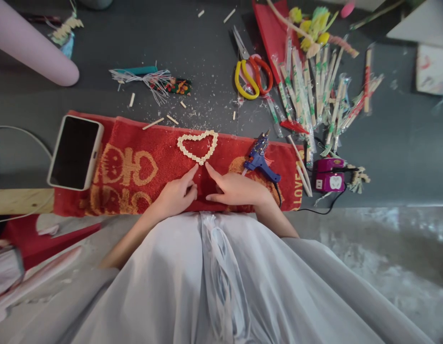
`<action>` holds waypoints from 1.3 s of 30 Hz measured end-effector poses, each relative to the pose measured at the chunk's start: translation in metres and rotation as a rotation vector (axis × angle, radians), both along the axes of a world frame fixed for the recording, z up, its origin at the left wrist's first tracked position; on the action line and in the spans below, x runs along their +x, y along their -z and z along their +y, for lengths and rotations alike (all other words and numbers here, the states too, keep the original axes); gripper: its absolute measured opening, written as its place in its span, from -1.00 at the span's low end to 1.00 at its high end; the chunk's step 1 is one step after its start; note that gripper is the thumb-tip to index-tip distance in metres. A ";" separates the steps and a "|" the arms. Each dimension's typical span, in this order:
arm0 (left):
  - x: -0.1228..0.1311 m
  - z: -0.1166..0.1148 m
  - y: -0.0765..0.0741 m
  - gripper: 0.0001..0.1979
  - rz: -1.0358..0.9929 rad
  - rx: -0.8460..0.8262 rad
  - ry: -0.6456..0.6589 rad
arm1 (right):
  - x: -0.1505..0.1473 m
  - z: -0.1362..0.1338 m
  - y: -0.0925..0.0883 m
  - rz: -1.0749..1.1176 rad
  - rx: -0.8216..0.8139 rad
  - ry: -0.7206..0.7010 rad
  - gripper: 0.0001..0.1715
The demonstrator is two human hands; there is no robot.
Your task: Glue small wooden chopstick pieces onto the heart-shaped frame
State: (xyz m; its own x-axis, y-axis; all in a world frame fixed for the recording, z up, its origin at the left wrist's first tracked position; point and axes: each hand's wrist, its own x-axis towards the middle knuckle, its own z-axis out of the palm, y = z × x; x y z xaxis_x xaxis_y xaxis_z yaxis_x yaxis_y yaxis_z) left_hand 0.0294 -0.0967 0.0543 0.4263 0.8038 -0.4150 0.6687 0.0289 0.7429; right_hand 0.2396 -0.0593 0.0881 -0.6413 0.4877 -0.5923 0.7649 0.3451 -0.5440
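A pale heart-shaped outline, made of small pieces joined together, lies on a red towel. My left hand reaches in from the lower left, its index finger stretched to the heart's bottom point and its other fingers curled. From the right, my right hand also points its index finger there, thumb held apart. Both fingertips are at or very near the tip; whether they touch it I cannot tell. Neither hand holds anything. A blue glue gun rests on the towel beyond my right hand.
Scissors, wrapped chopsticks and a purple box occupy the right side. A white-framed device with a dark screen lies at left. Behind the towel are a bundle of white strands, stick pieces and crumbs. A cord runs along the front edge.
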 end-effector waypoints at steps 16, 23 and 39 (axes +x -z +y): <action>0.000 -0.001 -0.004 -0.31 -0.019 -0.057 0.045 | -0.003 -0.001 -0.005 -0.012 -0.006 -0.061 0.05; -0.003 -0.003 -0.006 -0.35 -0.039 -0.069 0.031 | 0.000 -0.004 -0.007 0.005 0.017 -0.066 -0.01; -0.021 0.006 -0.024 -0.61 -0.115 0.066 -0.018 | 0.020 -0.005 -0.012 0.228 0.360 0.310 -0.80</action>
State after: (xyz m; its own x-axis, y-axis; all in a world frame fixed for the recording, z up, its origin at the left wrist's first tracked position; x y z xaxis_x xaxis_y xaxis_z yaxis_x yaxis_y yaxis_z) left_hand 0.0089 -0.0910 0.0780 0.4528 0.8360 -0.3100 0.5792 -0.0114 0.8151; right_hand 0.2599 -0.0640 0.1005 -0.5276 0.8219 -0.2146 0.7368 0.3171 -0.5971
